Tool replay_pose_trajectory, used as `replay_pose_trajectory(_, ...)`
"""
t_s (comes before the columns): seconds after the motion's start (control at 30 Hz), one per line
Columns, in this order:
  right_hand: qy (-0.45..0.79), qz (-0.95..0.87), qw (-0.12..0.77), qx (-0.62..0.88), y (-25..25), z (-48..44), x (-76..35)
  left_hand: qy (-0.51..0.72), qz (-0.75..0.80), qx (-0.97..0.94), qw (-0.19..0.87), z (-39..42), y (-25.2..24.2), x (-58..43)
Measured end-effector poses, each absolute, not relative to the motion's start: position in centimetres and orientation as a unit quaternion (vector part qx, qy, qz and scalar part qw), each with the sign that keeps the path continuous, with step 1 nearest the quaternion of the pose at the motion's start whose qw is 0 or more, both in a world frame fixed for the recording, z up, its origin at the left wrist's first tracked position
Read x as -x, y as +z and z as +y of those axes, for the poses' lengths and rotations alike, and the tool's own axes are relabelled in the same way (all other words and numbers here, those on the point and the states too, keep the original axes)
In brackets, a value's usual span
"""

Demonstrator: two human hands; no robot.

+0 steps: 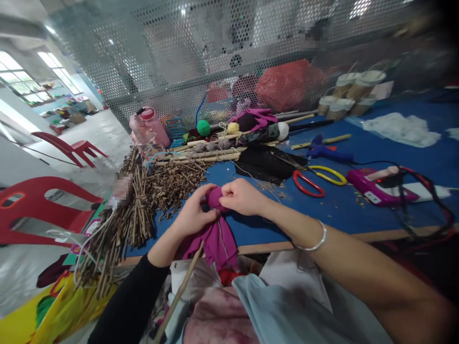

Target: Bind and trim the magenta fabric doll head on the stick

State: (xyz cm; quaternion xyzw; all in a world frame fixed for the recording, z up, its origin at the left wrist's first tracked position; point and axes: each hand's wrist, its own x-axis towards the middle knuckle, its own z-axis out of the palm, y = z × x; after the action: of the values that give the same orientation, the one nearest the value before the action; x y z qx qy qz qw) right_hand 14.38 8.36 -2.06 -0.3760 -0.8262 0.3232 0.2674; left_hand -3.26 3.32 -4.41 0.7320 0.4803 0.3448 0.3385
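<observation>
A piece of magenta cloth [222,243] is bunched into a round ball at the top, and its loose end hangs over the table's front edge. My left hand [193,210] wraps round the ball from the left. Against the ball's right side, my right hand [245,197] pinches the cloth, its fingers curled. A pale string runs down the hanging cloth; whether my right fingers also hold it is hidden. Below the cloth a wooden stick [179,292] slants toward my lap, its upper end covered by the fabric.
Bundled twigs [139,205] lie on the left. Beyond my hands are black cloth [258,165], scissors [310,184], a blue glue gun [326,150] and a magenta device [376,186] with cables. Stick-mounted balls, a pink bottle [156,126] and paper cups [339,107] stand before a perforated metal screen [201,57].
</observation>
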Motion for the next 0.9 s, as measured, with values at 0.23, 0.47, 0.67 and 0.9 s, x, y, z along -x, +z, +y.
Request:
replay_pose_trajectory(0.23, 0.342, -0.834, 0.266, 0.343, -1.3, 9.4, -12.3, 0.405, 0.544, -0.698, 0.232, 1.8, -5.4, 3.9)
replay_pose_trajectory(0.47, 0.367, -0.843, 0.249, 0.305, -1.6, 9.8, -12.3, 0.446, 0.512, -0.658, 0.325, 1.5, -4.6, 4.0)
replay_pose_trajectory(0.67, 0.372, -0.840, 0.253, 0.303, -1.5, 9.8, -12.3, 0.515, 0.545, -0.508, 0.423, 2.0, -3.8, 5.3)
replay_pose_trajectory(0.9, 0.373, -0.839, 0.250, 0.307, -1.4, 9.9, -12.1, 0.495, 0.619, -0.502, 0.345, 1.7, -3.1, 4.6)
